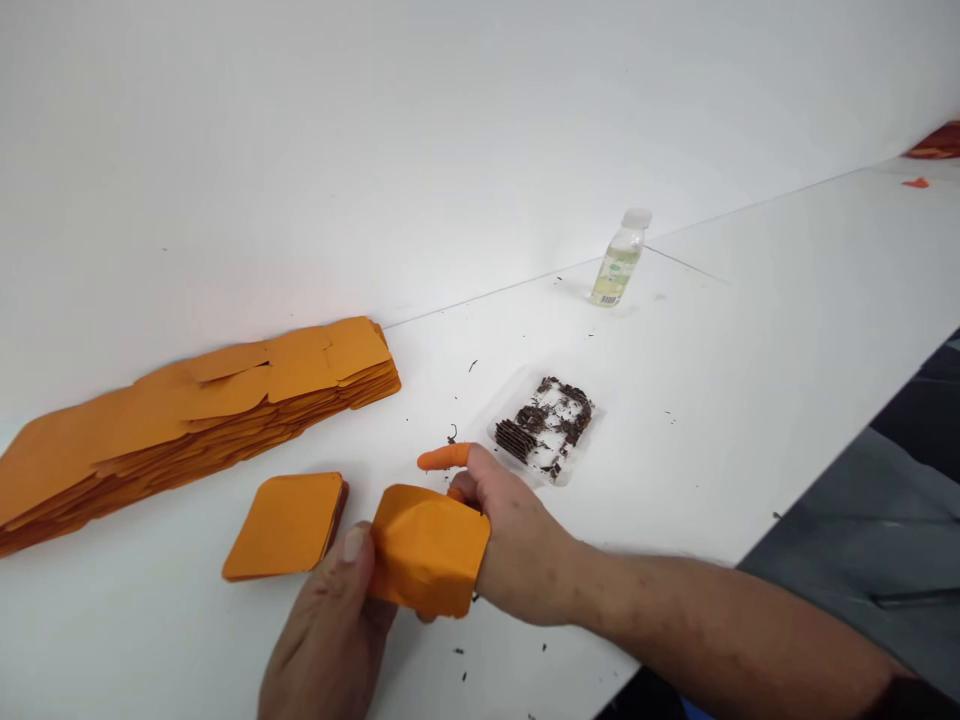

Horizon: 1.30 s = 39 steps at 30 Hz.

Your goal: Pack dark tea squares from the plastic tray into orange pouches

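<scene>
"Which step?"
"Handling one orange sheet [427, 555], seemingly: the left hand [326, 630] has its fingers pinching the nine-o'clock edge; the stack [285, 525] lies just beyond."
"Right hand [525, 540]?"
"At three o'clock, fingers partly hidden; I can't tell their grip."
"Next move?"
"Probably calls for a steady left pinch."

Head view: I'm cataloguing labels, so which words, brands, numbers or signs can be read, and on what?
None can be read.
Label on the bottle: print too small and blurred.
Barcode low on it: no number legible.
Held orange piece, long orange stack: no lettering visible.
</scene>
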Tool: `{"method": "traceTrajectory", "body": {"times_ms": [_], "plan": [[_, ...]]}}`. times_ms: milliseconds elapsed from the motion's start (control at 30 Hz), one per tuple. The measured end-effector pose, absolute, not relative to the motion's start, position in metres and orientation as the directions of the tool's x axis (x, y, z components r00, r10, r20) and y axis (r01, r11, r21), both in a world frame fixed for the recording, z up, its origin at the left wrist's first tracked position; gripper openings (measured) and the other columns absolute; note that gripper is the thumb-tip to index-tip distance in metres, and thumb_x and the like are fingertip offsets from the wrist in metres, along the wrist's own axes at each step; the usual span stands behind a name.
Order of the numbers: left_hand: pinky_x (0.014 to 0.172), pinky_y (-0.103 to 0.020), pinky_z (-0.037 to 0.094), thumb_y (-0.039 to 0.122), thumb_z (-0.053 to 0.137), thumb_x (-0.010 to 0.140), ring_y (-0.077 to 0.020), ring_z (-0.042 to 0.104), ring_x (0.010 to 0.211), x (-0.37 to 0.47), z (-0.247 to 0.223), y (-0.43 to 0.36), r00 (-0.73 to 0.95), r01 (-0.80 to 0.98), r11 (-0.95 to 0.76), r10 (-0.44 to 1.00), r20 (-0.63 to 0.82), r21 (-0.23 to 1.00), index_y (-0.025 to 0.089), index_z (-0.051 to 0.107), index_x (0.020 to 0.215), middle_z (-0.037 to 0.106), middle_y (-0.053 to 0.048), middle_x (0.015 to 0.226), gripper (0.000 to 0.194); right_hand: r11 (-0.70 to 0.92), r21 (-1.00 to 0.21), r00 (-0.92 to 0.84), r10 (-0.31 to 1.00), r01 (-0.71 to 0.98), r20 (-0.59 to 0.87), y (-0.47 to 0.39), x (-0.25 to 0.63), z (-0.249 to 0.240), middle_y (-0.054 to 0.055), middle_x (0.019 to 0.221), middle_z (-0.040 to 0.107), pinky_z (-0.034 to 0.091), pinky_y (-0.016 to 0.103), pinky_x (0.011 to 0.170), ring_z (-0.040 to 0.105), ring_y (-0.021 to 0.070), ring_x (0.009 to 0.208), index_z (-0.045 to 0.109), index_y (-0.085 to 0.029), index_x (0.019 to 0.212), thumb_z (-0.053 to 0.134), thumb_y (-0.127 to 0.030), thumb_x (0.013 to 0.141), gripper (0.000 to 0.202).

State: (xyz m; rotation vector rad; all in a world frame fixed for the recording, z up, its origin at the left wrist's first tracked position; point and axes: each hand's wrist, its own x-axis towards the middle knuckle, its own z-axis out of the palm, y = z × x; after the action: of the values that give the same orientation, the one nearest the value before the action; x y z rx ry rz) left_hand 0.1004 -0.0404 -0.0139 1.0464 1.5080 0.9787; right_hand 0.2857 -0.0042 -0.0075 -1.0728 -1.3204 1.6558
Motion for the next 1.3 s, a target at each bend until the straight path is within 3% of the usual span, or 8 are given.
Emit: {"method": "traceTrajectory", "body": {"times_ms": [100,200,300,367,533,833,1133,1300], "plan": [[0.074,-0.038,0.063,0.077,0.050,0.094,-0.0284,0.071,0.088,0.100,-0.012,-0.044,-0.057,0.111,0.316,0.948,-0.312,0.942,0.023,0.071,0.090,0.076,-0.008,0.090,0.058,-0.268,-0.960,-0.400,0.891,-0.077,-0.216,-0.003,0.286,-0.012,0.001,0.095,0.064,0.047,0.026,0.048,0.061,0.0150,0.063,0.059,-0.032,0.131,0.084,-0.018,0.075,0.063],[0.066,-0.037,0.059,0.068,0.045,0.101,-0.0238,0.065,0.070,0.088,-0.015,-0.046,-0.041,0.474,0.146,0.989,-0.144,0.868,0.024,0.067,0.081,0.071,-0.005,0.079,0.053,-0.273,-0.957,-0.398,0.892,-0.099,-0.214,0.000,0.289,-0.009,0.000,0.099,0.061,0.050,0.027,0.052,0.061,0.0148,0.068,0.057,-0.033,0.134,0.078,-0.017,0.077,0.063],[0.077,-0.044,0.063,0.057,0.061,0.096,-0.0300,0.071,0.094,0.077,-0.020,-0.045,0.086,0.758,-0.242,0.958,0.274,0.606,0.024,0.064,0.127,0.072,-0.012,0.121,0.045,-0.187,-0.981,-0.397,0.897,0.056,-0.194,0.002,0.294,0.001,0.000,0.103,0.061,0.051,0.027,0.057,0.061,0.0161,0.077,0.054,-0.032,0.139,0.078,-0.014,0.071,0.074],[0.096,-0.055,0.060,0.051,0.073,0.088,-0.0405,0.063,0.127,0.079,-0.022,-0.045,0.279,0.814,-0.458,0.848,0.450,0.358,0.020,0.040,0.156,0.058,-0.020,0.149,0.082,-0.139,-0.971,-0.412,0.887,0.193,-0.209,0.002,0.296,0.007,0.002,0.105,0.062,0.051,0.028,0.059,0.063,0.0189,0.082,0.052,-0.029,0.141,0.076,-0.010,0.066,0.081],[0.104,-0.054,0.057,0.029,0.066,0.090,-0.0387,0.058,0.127,0.099,-0.026,-0.046,0.504,0.780,-0.623,0.687,0.523,0.067,0.007,0.037,0.155,0.059,-0.025,0.135,0.074,-0.111,-0.943,-0.515,0.815,0.315,-0.268,-0.001,0.294,0.015,0.007,0.106,0.070,0.056,0.032,0.065,0.069,0.0249,0.089,0.044,-0.025,0.149,0.065,-0.004,0.065,0.088],[0.065,-0.028,0.060,0.014,0.060,0.080,-0.0198,0.064,0.087,0.101,-0.029,-0.042,0.428,0.723,-0.617,0.753,0.500,0.310,0.019,0.054,0.114,0.058,-0.010,0.107,0.035,0.364,-0.803,-0.552,0.832,0.473,0.053,-0.013,0.298,0.017,0.017,0.128,0.067,0.057,0.043,0.085,0.068,0.0266,0.099,0.050,-0.014,0.146,0.058,-0.018,0.088,0.058],[0.052,-0.025,0.053,0.014,0.054,0.079,-0.0162,0.061,0.073,0.112,-0.016,-0.043,0.284,0.728,-0.496,0.847,0.449,0.474,0.024,0.051,0.102,0.056,-0.003,0.094,0.026,0.386,-0.835,-0.532,0.836,0.392,0.137,-0.002,0.316,0.032,0.005,0.120,0.072,0.054,0.032,0.072,0.063,0.0149,0.080,0.061,-0.020,0.131,0.080,-0.024,0.083,0.052],[0.059,-0.026,0.057,0.012,0.052,0.077,-0.0162,0.063,0.076,0.109,-0.016,-0.040,0.271,0.711,-0.481,0.860,0.432,0.513,0.024,0.052,0.103,0.057,-0.003,0.093,0.028,0.350,-0.882,-0.293,0.920,0.314,0.261,0.018,0.356,0.042,0.001,0.104,0.075,0.053,0.029,0.064,0.065,0.0126,0.071,0.062,-0.023,0.129,0.067,-0.030,0.097,0.033]]}}
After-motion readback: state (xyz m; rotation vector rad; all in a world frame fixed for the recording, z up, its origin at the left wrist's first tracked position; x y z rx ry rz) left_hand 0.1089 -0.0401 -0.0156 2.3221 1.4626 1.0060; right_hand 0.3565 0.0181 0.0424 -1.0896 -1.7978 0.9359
